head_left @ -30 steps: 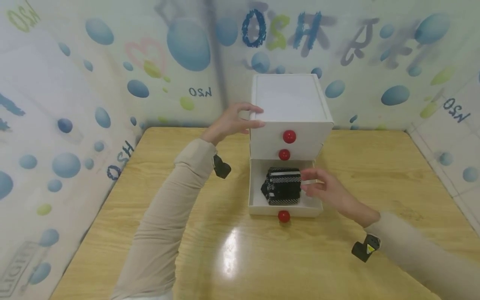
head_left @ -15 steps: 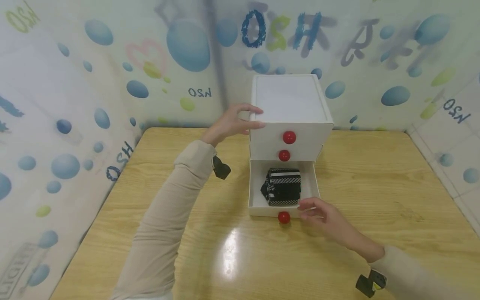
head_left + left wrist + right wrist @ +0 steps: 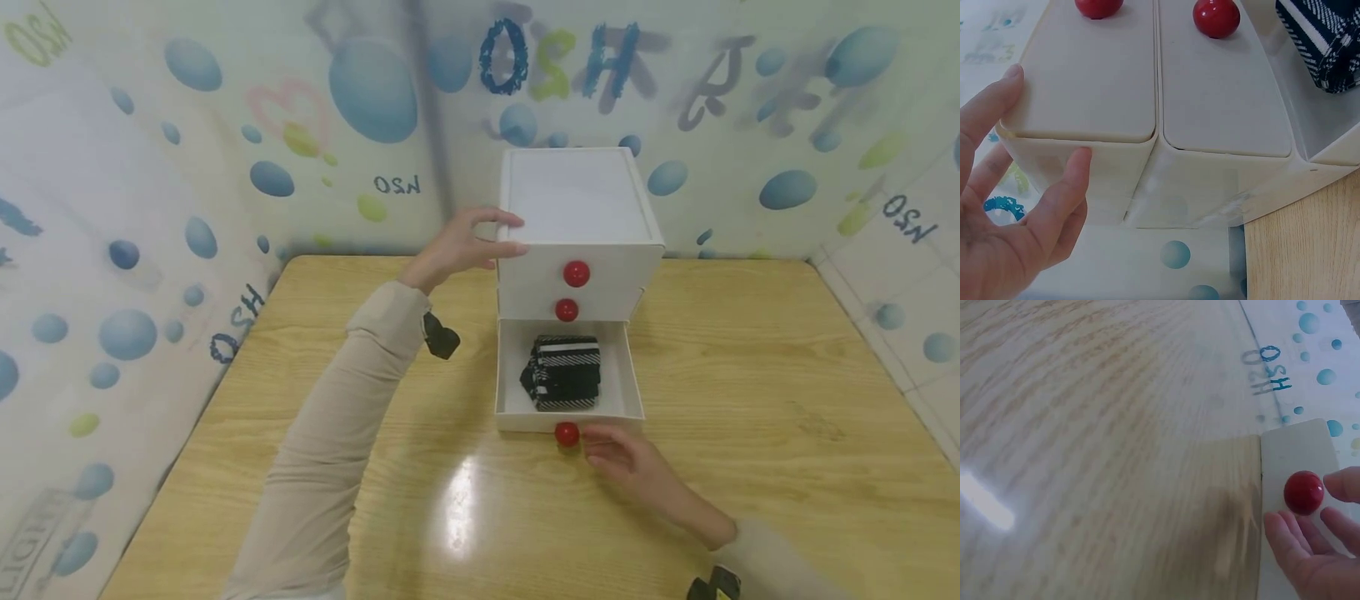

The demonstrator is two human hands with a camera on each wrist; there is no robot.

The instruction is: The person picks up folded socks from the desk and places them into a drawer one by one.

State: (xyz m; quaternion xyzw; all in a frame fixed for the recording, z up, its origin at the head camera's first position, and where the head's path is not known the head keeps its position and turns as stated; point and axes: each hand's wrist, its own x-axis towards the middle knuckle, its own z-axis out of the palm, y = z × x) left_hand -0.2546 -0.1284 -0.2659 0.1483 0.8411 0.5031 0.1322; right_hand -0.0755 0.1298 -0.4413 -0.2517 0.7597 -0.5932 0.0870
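Note:
A white drawer cabinet (image 3: 577,196) stands at the back of the table. Its bottom drawer (image 3: 622,392) is pulled out and holds a folded black-and-white striped cloth item (image 3: 566,373). My left hand (image 3: 463,242) rests on the cabinet's upper left front corner, its fingers spread over the top and side edges, as the left wrist view also shows. My right hand (image 3: 633,467) is just right of the bottom drawer's red knob (image 3: 567,434). In the right wrist view its loosely bent fingers (image 3: 1285,540) and thumb stand around the red knob (image 3: 1304,492) with gaps showing.
Two more red knobs, an upper one (image 3: 576,273) and a middle one (image 3: 566,310), mark the shut drawers above. A wooden table (image 3: 420,500) carries the cabinet. Patterned walls (image 3: 225,167) with blue dots and lettering enclose the table behind and at both sides.
My right hand has left the cloth item inside the drawer and come down toward me, to beside the bottom knob. The left hand and the cabinet have stayed in place.

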